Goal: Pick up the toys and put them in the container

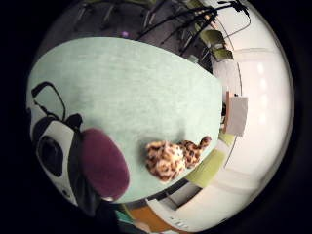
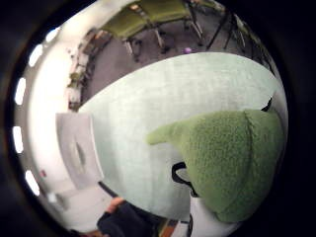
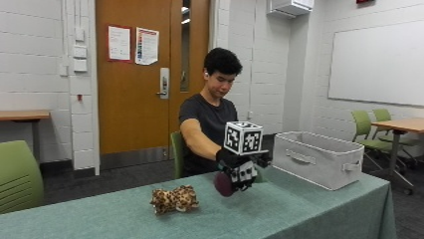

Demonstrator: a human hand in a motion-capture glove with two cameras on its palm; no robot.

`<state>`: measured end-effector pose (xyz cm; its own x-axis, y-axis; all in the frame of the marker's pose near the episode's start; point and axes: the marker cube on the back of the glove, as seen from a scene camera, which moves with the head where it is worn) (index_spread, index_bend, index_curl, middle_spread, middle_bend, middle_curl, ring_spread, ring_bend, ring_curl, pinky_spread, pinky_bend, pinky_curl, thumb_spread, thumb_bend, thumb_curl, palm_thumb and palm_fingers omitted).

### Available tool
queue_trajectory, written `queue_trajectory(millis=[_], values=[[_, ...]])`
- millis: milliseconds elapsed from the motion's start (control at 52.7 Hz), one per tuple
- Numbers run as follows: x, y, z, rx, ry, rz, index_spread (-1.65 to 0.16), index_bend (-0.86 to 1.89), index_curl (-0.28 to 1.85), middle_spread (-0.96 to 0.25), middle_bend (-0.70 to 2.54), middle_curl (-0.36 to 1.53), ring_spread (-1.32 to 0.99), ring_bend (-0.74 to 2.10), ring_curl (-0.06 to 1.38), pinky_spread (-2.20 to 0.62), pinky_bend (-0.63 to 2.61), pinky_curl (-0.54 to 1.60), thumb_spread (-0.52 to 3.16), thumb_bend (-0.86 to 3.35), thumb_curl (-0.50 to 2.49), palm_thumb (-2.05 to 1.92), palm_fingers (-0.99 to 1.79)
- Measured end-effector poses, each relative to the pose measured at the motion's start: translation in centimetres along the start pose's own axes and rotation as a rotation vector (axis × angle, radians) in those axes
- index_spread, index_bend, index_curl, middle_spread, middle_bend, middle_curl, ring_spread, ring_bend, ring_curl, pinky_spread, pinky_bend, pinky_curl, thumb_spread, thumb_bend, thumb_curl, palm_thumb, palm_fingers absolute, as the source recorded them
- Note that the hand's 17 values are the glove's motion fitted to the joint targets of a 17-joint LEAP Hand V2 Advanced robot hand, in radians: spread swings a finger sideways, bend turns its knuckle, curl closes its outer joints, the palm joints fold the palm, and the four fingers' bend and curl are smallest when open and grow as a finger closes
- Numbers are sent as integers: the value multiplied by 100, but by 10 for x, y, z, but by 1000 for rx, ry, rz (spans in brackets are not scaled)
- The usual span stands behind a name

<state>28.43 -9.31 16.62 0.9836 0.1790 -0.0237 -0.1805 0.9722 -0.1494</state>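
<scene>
The gloved right hand [image 3: 240,172] is raised above the green-covered table [image 3: 291,209], forearm slanting down from the shoulder, palm turned toward the tabletop. It holds a soft toy [image 3: 223,184] with a dark maroon rounded end and, in the thumb-side view, a green fleecy body with a pointed tip [image 2: 232,158]; the fingers seem curled round it, though they are largely hidden. A leopard-spotted plush [image 3: 174,199] lies on the cloth at eight o'clock from the hand. The grey fabric container [image 3: 317,158] stands at three o'clock.
</scene>
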Motion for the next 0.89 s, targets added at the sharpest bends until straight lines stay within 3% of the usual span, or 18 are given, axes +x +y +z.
queue_trajectory(millis=[190,323,551,684,779,893], values=[[-71,23,-82,116,2,-99,-32,62,73,-35,96,65,-40,114,53,-46,58,38,77,15,64,56,132],[-125,40,-142,225,1,-166,-30,58,76,-34,101,66,-38,119,54,-46,64,39,74,14,70,55,124],[-271,75,-238,344,-40,-300,-30,58,79,-32,103,67,-37,120,53,-46,66,39,72,12,79,54,122],[-388,124,-266,329,-195,-707,-29,58,81,-32,103,66,-37,121,53,-45,67,38,72,11,84,54,121],[-442,129,-266,307,-218,-673,-29,59,82,-32,104,66,-36,121,52,-45,67,38,72,10,88,53,121],[-488,123,-253,336,-62,-635,-29,59,84,-31,104,66,-36,121,52,-45,67,37,72,10,92,53,121]])
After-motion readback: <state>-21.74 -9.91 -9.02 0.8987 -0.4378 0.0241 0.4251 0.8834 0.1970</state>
